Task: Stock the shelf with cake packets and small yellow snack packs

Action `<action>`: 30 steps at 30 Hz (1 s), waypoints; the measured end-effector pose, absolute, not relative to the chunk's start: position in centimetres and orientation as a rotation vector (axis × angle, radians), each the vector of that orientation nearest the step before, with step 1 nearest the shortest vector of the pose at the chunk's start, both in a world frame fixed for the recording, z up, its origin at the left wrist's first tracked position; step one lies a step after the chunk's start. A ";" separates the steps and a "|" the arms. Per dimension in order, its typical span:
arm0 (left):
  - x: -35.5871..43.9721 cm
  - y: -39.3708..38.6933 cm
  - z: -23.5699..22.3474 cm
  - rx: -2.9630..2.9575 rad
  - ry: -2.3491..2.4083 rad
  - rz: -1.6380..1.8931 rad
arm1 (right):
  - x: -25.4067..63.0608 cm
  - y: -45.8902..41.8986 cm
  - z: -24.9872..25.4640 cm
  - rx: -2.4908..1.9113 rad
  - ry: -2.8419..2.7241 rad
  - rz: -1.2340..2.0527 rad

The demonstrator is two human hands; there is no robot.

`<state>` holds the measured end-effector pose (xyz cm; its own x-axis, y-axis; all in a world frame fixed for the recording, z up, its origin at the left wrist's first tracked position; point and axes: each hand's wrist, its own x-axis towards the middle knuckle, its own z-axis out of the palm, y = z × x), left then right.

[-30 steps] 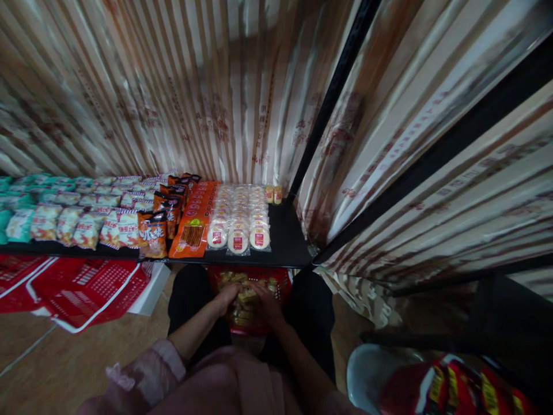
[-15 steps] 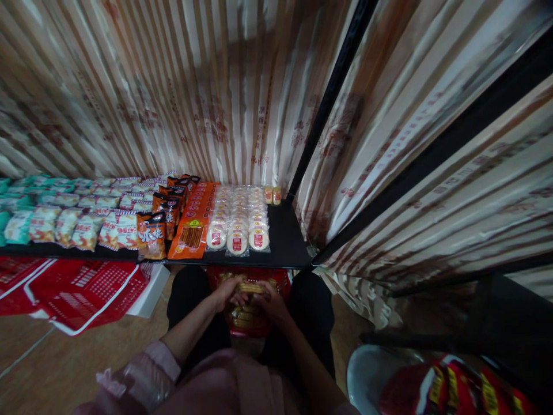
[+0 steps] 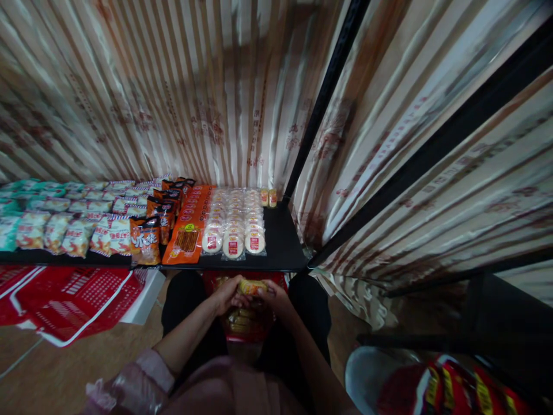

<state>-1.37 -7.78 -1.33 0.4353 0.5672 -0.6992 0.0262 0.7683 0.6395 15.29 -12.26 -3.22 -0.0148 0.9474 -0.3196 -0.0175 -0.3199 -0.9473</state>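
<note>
Between my knees, my left hand (image 3: pixel 231 293) and my right hand (image 3: pixel 273 295) grip the two ends of a small yellow snack packet (image 3: pixel 253 287) with red print. Below them, partly under the shelf, is a red basket (image 3: pixel 280 281) holding several golden wrapped packets (image 3: pixel 242 319). On the black shelf (image 3: pixel 283 239) just ahead, two small yellow packets (image 3: pixel 268 197) stand at the back right. Left of these lie rows of round white wrapped crackers (image 3: pixel 233 245), and beside them a flat orange snack bag (image 3: pixel 185 233).
Further left on the shelf are orange-black snack bags (image 3: pixel 146 242), white snack bags (image 3: pixel 78 236) and green ones (image 3: pixel 8 230). A red basket with white handles (image 3: pixel 82 302) sits under the shelf. A pale tub (image 3: pixel 365 374) with red packages (image 3: pixel 453 386) stands right. Black posts (image 3: pixel 328 98) cross the curtain (image 3: pixel 242 86).
The packet between my hands has turned, so its red printed face now shows. My view has shifted slightly, moving the shelf a little left and down in the picture.
</note>
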 end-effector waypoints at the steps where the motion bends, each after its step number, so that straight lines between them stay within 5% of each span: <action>1: -1.3 -7.8 -1.2 0.625 1.097 0.397 | 15.2 -12.3 -3.1 -1.416 -1.003 1.480; 30: 2.2 -4.6 3.2 1.052 1.024 0.668 | 15.1 -11.1 -2.0 -1.359 -0.895 1.285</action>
